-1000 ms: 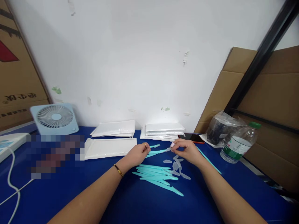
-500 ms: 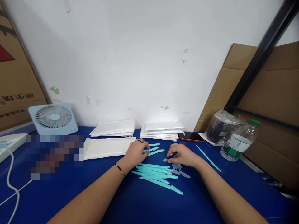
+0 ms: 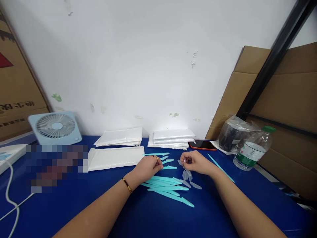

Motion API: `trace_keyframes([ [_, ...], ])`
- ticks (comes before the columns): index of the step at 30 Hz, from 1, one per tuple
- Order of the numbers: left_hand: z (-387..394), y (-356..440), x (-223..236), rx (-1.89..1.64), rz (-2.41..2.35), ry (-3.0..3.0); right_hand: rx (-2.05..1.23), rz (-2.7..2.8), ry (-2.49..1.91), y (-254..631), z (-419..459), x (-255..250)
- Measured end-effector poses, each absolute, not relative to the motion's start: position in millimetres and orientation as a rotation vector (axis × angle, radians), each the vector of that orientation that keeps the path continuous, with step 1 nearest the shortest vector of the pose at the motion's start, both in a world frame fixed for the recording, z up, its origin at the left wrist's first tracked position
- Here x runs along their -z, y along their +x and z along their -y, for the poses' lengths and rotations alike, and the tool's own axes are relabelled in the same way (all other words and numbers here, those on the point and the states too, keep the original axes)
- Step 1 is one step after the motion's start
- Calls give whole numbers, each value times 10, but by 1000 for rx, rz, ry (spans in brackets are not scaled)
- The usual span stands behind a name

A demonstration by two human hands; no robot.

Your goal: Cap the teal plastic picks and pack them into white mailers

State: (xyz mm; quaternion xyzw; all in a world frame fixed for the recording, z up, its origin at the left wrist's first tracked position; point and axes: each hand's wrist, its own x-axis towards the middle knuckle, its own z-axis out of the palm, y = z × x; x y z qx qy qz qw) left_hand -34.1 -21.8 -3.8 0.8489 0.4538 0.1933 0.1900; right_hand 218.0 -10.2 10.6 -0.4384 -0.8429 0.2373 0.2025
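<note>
My left hand [image 3: 148,168] is closed on the handle of a teal eyebrow razor [image 3: 170,168], whose blade end points right. Beyond it lie a few more razors, one of them [image 3: 158,154] farthest back. My right hand [image 3: 195,162] pinches a small translucent blade cap [image 3: 180,162] just right of the razor heads; the cap and the held razor are apart. Below my right hand several loose clear caps [image 3: 195,185] are scattered. Nearer me is a pile of several teal razors [image 3: 168,188], their handles to the left.
White padded packets [image 3: 116,157] lie behind my left hand, with stacks [image 3: 173,135] along the wall. A phone [image 3: 202,144], a bagged dark cup [image 3: 230,137], a water bottle [image 3: 254,150] and a lone razor [image 3: 220,167] are at right. A blue fan [image 3: 56,127] stands left.
My left hand has come from the razors at the back toward the pile and now grips another razor. My right hand has picked a cap from the loose ones and lifted it slightly.
</note>
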Motion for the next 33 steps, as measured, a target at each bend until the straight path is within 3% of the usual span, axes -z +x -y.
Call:
trace_keyframes([
  [5, 198, -363, 32, -582, -1315, 2367, -868, 2310, -1155, 2185, 129, -125],
  [23, 235, -353, -41, -645, -1308, 2429, -857, 2253, -1124, 2150, 158, -151],
  [33, 201, -276, -10, -643, -1400, 2545, -594, 2316, -1123, 1938, 189, -110],
])
